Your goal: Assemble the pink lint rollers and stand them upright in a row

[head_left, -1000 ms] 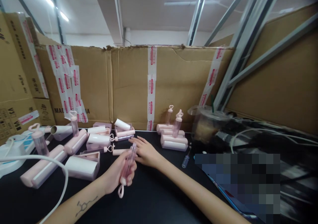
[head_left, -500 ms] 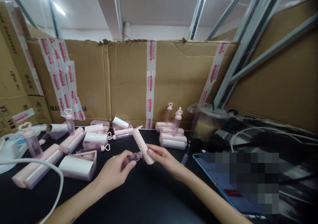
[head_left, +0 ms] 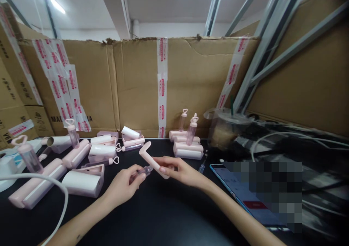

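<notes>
My left hand (head_left: 128,184) is closed around a clear pinkish tube (head_left: 144,171), whose narrower end points right. That end lies close beside a long pale pink plastic shell (head_left: 151,160); I cannot tell whether they touch. My right hand (head_left: 178,170) grips the lower part of the shell, fingers behind and thumb in front. The shell is tilted, with a rounded flap at its upper left end. On the left stand several pink cases (head_left: 38,180) with white rolls (head_left: 81,182) and clear tubes with heart-shaped loops (head_left: 27,153). More pink cases (head_left: 188,150) are stacked behind my right hand.
A phone (head_left: 240,191) lies at the right, beside dark clutter and cables. Behind it stands a lidded drink cup (head_left: 226,129). A small clear-handled tool (head_left: 202,167) lies near my right wrist. A white cable (head_left: 65,202) loops at the left. Cardboard (head_left: 136,82) walls the back.
The pink shell has turned in my right hand, so its curved inner side and end flap now show. Both hands stay close together. The view has shifted slightly.
</notes>
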Tool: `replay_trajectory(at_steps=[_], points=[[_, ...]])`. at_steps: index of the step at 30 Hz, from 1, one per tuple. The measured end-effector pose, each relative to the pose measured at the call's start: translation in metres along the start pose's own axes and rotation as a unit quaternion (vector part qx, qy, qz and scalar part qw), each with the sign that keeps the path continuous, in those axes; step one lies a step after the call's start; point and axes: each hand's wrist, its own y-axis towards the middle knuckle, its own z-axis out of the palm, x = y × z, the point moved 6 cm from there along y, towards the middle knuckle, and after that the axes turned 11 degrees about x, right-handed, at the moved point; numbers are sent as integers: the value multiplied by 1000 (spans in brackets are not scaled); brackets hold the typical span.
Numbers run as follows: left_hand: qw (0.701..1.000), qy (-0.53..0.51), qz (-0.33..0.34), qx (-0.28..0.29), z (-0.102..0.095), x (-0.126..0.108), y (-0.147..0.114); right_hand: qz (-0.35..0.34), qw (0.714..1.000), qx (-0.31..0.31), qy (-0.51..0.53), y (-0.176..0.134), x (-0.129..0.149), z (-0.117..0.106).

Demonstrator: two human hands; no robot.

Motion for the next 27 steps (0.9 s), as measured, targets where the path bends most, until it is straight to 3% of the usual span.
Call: replay_trajectory(at_steps=[3, 6, 9, 12, 15, 17, 20, 23, 25, 27], points=[[992, -114, -32, 54, 7, 7, 3, -22, 999, 24, -31, -1, 6, 2], [947, -281, -67, 141, 21, 9, 2, -36, 998, 35, -33, -2, 11, 5], [925, -329, -68, 178, 28, 3, -1, -41, 998, 41, -23, -5, 14, 5], [962, -222, -55, 149, 23, -1, -3, -49, 997, 51, -17, -6, 18, 6], [999, 12, -1, 49, 8, -12, -4, -41, 998, 39, -17, -5, 16, 7], [989, 144, 28, -3, 1, -20, -7, -31, 999, 26, -23, -3, 14, 8], [978, 205, 36, -16, 0, -23, -9, -29, 999, 25, -31, -1, 11, 14], [993, 116, 15, 10, 6, -17, -8, -34, 999, 28, -4, 0, 10, 18], [998, -21, -24, 52, 15, -7, -6, -33, 999, 27, 21, 0, 11, 18], [980, -157, -57, 105, 27, 1, -5, -31, 998, 36, 33, -1, 12, 19]])
